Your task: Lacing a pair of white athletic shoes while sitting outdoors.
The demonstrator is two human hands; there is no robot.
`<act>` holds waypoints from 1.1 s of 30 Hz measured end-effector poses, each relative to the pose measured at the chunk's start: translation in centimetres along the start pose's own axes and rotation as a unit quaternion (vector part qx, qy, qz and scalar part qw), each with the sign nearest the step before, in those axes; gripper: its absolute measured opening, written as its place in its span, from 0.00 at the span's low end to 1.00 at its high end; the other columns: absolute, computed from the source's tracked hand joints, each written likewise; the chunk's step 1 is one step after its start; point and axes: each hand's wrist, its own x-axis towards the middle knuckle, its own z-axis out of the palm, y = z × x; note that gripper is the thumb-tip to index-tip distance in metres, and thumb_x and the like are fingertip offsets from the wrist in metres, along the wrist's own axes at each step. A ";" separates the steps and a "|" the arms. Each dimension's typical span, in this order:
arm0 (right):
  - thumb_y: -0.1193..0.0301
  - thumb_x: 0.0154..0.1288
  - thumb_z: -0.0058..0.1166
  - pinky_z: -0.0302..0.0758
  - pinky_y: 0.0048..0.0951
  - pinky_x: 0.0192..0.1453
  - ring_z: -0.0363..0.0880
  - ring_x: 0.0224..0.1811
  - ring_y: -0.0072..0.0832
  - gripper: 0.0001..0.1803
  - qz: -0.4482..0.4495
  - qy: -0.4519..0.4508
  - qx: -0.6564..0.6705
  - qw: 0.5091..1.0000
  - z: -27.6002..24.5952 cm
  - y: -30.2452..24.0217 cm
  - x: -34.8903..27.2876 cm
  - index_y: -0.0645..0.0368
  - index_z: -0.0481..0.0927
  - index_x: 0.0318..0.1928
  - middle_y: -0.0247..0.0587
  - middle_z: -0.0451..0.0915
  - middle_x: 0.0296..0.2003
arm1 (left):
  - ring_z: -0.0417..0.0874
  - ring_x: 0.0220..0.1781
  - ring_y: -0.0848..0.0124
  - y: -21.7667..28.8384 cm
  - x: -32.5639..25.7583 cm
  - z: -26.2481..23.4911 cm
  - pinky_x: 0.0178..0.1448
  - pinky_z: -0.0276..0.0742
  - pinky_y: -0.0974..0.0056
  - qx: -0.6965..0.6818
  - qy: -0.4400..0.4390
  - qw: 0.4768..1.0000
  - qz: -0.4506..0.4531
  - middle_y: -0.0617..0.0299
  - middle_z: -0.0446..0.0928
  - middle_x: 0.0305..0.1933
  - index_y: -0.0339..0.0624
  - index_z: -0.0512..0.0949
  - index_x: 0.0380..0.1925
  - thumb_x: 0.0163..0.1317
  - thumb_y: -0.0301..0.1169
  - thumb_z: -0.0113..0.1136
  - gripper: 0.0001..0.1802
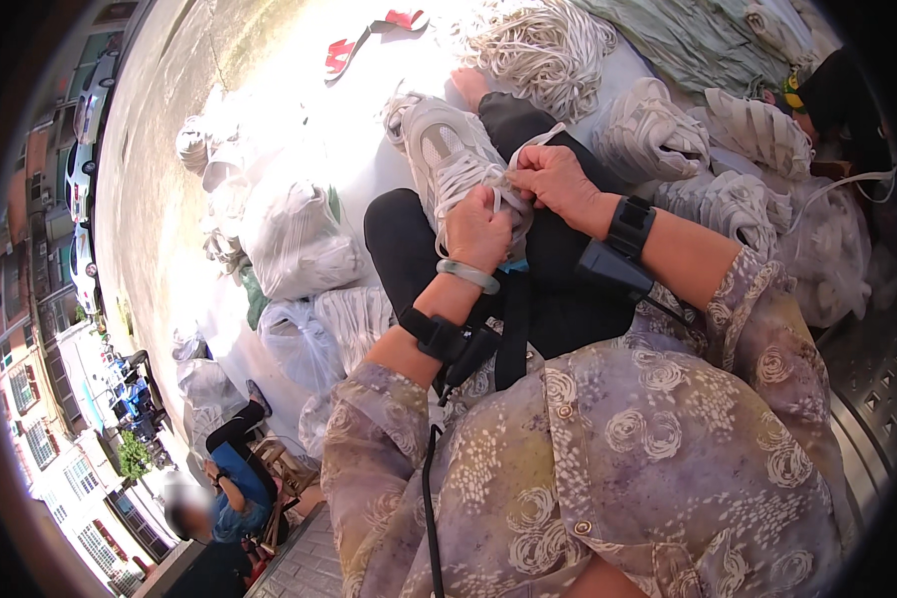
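A white and grey sneaker [447,145] rests on my lap between my dark-trousered legs, its toe pointing away from me. White laces criss-cross its front. My left hand [478,231] is closed at the near end of the sneaker, fingers curled round a lace. Just to its right, my right hand [560,184] pinches the shoelace [538,140], which loops up above the fingers. The two hands nearly touch. The lace ends between the fingers are hidden.
A heap of loose white laces [553,55] lies ahead. Several pale sneakers [653,130] are piled at the right beside a clear plastic bag [832,249]. Bagged bundles [294,239] stand at the left. Red-and-white slippers [339,55] lie far ahead. Another person [239,498] sits at lower left.
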 end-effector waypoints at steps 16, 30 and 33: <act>0.69 0.50 0.58 0.67 0.24 0.21 0.71 0.17 0.18 0.09 -0.182 0.018 -0.191 0.964 -0.1 1.8 0.8 0.61 0.76 0.20 0.34 0.74 0.16 | 0.69 0.10 0.79 -0.8 0.8 0.9 0.11 0.62 0.73 -0.058 0.045 0.997 0.020 0.67 0.72 0.15 0.38 0.75 0.34 0.49 0.23 0.54 0.10; 0.67 0.47 0.57 0.71 0.31 0.29 0.76 0.21 0.36 0.09 -0.120 0.012 -0.216 0.969 -0.2 1.0 0.5 0.60 0.77 0.20 0.44 0.75 0.16 | 0.70 0.09 0.80 1.5 -0.7 0.5 0.13 0.64 0.73 -0.078 0.061 0.995 0.005 0.67 0.73 0.15 0.39 0.79 0.38 0.50 0.26 0.55 0.13; 0.67 0.47 0.57 0.71 0.32 0.29 0.76 0.21 0.37 0.09 -0.126 0.013 -0.214 0.969 0.0 1.0 0.3 0.60 0.77 0.20 0.44 0.75 0.16 | 0.71 0.09 0.78 0.5 -0.1 0.7 0.13 0.65 0.73 -0.089 0.071 0.993 -0.013 0.66 0.73 0.15 0.37 0.79 0.35 0.51 0.25 0.55 0.11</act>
